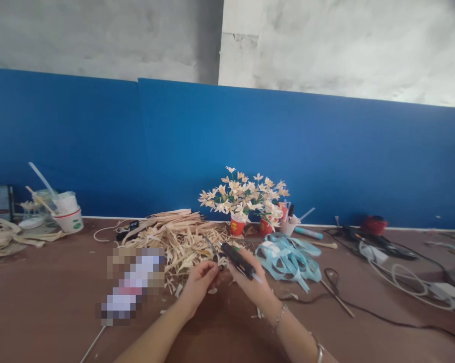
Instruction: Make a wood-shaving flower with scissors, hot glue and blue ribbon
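Note:
My right hand is wrapped round a black glue gun, its tip pointing away to the left and a pale glue stick showing at its rear. Close beside it, my left hand is closed in a pinch, thumb against fingers. A small whitish piece shows between the two hands, but what the left fingers grip is too small to name. Just beyond the left fingertips lies a dark, narrow blade-like tool, partly hidden. Behind the hands spreads a heap of dry, straw-coloured husk strips.
Cream flowers stand in red cups at the back. Light-blue ribbon lies right of my hands, near a thin stick. Black and white cables cross the right side. A white tub stands left; a blurred-out object lies nearer.

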Demonstrator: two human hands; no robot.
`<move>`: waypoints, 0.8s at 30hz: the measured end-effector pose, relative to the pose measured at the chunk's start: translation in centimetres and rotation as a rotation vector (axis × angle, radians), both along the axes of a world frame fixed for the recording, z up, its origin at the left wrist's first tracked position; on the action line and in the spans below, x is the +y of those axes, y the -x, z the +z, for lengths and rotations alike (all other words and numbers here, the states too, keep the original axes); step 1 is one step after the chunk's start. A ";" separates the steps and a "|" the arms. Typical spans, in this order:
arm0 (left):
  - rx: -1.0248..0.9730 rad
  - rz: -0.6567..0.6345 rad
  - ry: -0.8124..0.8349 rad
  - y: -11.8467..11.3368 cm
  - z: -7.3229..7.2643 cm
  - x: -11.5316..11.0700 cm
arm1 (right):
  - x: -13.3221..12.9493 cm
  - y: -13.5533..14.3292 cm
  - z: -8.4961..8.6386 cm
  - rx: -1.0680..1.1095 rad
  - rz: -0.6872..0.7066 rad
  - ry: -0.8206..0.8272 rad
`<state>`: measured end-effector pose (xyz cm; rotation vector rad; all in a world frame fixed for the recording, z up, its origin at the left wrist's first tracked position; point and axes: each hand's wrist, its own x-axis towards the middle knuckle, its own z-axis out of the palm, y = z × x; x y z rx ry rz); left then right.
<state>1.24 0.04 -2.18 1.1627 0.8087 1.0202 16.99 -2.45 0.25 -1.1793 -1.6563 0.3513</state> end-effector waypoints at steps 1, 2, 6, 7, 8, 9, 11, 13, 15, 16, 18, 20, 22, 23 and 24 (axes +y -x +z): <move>0.008 -0.007 -0.005 0.0 0.1 -0.1 | 0.1 0.3 -0.1 0.014 0.017 0.008; 0.015 -0.013 -0.008 -0.1 0.1 -0.1 | 0.1 0.5 -0.2 0.020 0.035 0.010; 0.019 -0.028 0.010 -0.1 0.1 -0.4 | 0.0 0.8 -0.3 0.014 0.089 0.010; 0.023 -0.030 0.009 -0.1 0.1 -0.4 | 0.0 0.8 -0.3 0.018 0.090 0.012; 0.031 -0.029 0.007 -0.1 0.0 -0.4 | -0.1 0.8 -0.3 0.022 0.089 0.016; 0.044 -0.026 0.004 -0.1 -0.1 -0.4 | -0.2 0.7 -0.4 0.025 0.082 0.017; 0.084 -0.007 -0.012 -0.1 -0.4 -0.3 | -0.3 0.7 -0.5 0.024 0.070 0.015; 0.129 0.030 -0.057 -0.1 -0.6 -0.3 | -0.4 0.8 -0.6 0.013 0.058 0.017; 0.195 0.081 -0.150 -0.1 -0.6 -0.2 | -0.4 0.9 -0.5 -0.001 0.049 0.024; 0.238 0.111 -0.207 0.0 -0.6 -0.1 | -0.5 1.0 -0.5 -0.005 0.050 0.027; 0.329 0.173 -0.318 0.1 -0.4 -0.1 | -0.5 1.1 -0.4 -0.001 0.054 0.022; 0.391 0.230 -0.404 0.3 -0.1 -0.1 | -0.6 1.0 -0.4 0.029 0.045 0.007; 0.409 0.272 -0.466 0.5 0.1 0.0 | -0.7 0.9 -0.5 0.071 0.019 -0.007; 0.407 0.285 -0.491 0.6 0.2 0.0 | -0.7 0.8 -0.5 0.093 0.004 -0.011; 0.402 0.293 -0.513 0.7 0.2 0.1 | -0.8 0.7 -0.6 0.114 -0.012 -0.011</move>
